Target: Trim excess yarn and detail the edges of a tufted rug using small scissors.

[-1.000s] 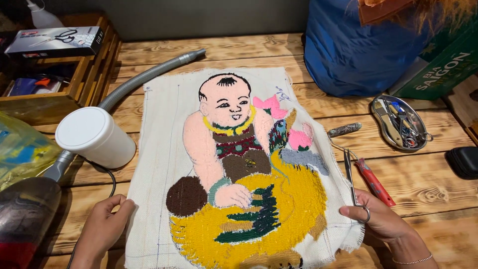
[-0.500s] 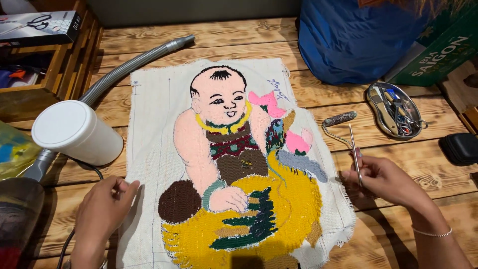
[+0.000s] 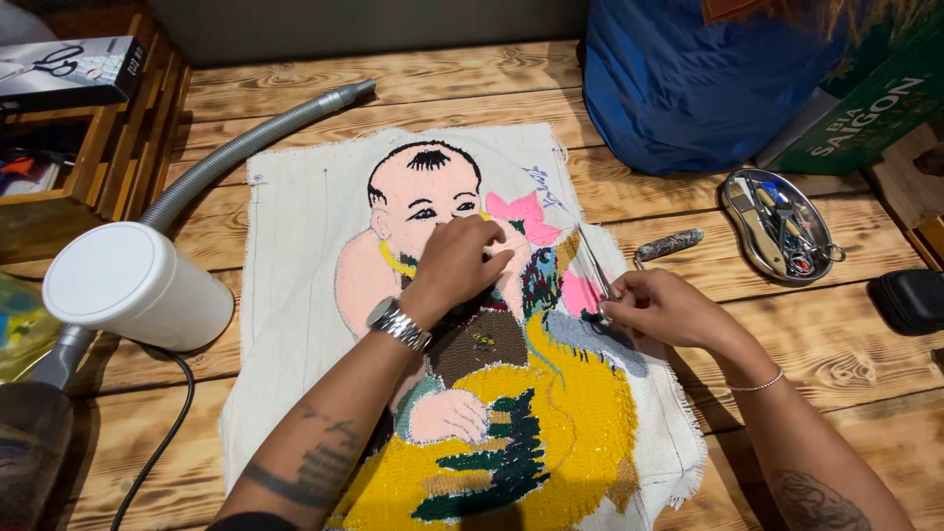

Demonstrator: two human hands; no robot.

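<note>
A white cloth (image 3: 295, 256) with a bead or sequin picture of a child in pink, yellow, brown and green lies flat on the wooden table (image 3: 472, 93). My left hand (image 3: 457, 261), with a metal watch on the wrist, rests on the picture below the child's face, fingers curled down onto the surface. My right hand (image 3: 659, 310) pinches thin metal tweezers (image 3: 593, 261) at the pink and grey patch on the cloth's right side.
A white cylinder (image 3: 133, 285) on a grey flexible hose (image 3: 246, 147) stands at left. An oval metal tray (image 3: 782, 221) of small tools, a small beaded stick (image 3: 669, 244), a black case (image 3: 910, 300), a blue bag (image 3: 688, 79) and wooden crates (image 3: 108, 147) surround the cloth.
My left hand has moved from the cloth's lower left edge up onto the picture below the face. My right hand has lifted the tweezers and brought them onto the cloth's right side.
</note>
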